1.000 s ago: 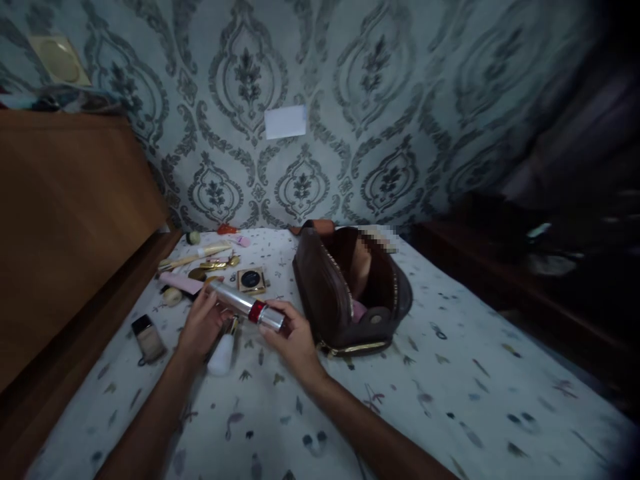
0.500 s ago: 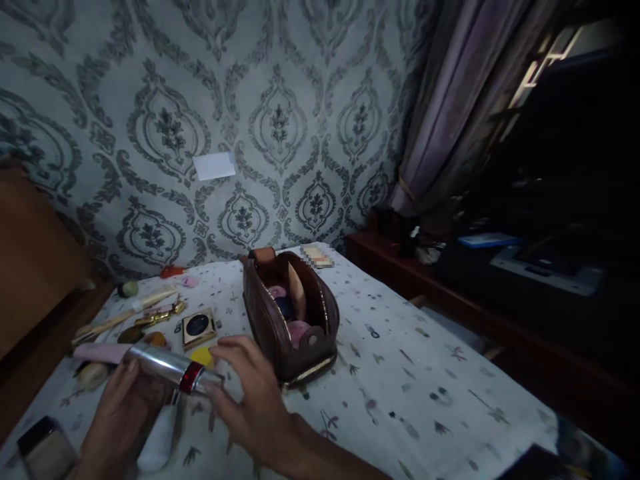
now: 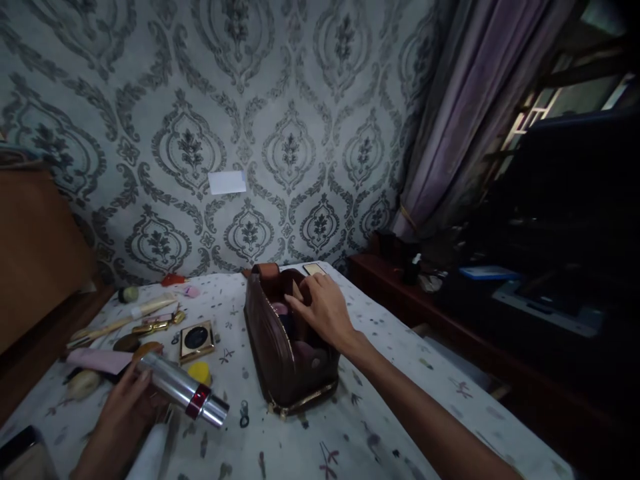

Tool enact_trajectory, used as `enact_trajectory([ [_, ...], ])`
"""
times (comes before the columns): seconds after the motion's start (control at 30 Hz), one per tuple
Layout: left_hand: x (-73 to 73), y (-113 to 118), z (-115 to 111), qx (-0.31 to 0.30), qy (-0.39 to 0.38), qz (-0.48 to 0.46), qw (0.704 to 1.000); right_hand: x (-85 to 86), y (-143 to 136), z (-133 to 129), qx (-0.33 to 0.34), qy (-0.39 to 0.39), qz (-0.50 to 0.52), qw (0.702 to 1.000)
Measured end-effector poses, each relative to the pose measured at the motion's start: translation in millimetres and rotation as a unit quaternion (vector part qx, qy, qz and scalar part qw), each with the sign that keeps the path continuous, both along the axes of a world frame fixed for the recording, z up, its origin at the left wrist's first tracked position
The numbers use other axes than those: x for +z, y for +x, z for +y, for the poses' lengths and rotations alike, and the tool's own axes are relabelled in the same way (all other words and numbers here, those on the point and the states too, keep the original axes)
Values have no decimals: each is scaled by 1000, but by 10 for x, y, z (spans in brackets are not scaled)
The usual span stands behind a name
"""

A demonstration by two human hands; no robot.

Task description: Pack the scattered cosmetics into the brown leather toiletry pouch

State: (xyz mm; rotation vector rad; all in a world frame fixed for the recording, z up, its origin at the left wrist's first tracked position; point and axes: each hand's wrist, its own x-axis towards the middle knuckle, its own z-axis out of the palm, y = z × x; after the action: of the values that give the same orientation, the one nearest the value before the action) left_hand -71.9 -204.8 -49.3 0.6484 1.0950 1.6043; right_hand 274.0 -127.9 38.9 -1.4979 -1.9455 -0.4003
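My left hand [image 3: 123,413] at the lower left is closed around a shiny silver cylindrical bottle [image 3: 175,385] with a glittery red band, tilted down to the right. A brown zippered toiletry bag [image 3: 270,347] stands unzipped in the middle. Over its right rim is my right hand [image 3: 325,310], thumb and fingers apart about a beige pointed piece [image 3: 297,291] upright in the bag; whether they touch it cannot be made out. Pink and dark items sit deeper inside, partly hidden. Beneath the bottle are a yellow round lid [image 3: 201,373] and a pink tube [image 3: 97,361].
Left of the bag lie a gold-edged square compact [image 3: 197,340], makeup brushes [image 3: 150,305] and a gold tube [image 3: 153,327]. A white bottle [image 3: 150,453] and a dark-capped container [image 3: 25,453] are nearest me. A cardboard box [image 3: 40,247] stands at left; a small card [image 3: 314,269] lies behind the bag.
My right hand has left the end of the silver bottle and moved up and right to the bag's opening. My left hand keeps the bottle, now tilted more downward. The view has shifted slightly.
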Motion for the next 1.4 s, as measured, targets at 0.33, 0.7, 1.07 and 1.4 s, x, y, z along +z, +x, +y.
enact_trajectory([
  [0.33, -20, -17, -21, -36, -16, 1, 999, 59, -96, -16, -53, 5, -87, 995],
  [0.7, -1, 12, -13, -22, -19, 3, 1000, 63, -140, -25, -40, -11, -98, 994],
  [1.07, 10, 76, -52, -25, -5, 8, 1000, 61, -152, -18, -43, -15, -99, 994],
  [1.4, 19, 93, -64, -17, -17, 15, 1000, 130, -127, -38, -44, -52, -80, 994],
])
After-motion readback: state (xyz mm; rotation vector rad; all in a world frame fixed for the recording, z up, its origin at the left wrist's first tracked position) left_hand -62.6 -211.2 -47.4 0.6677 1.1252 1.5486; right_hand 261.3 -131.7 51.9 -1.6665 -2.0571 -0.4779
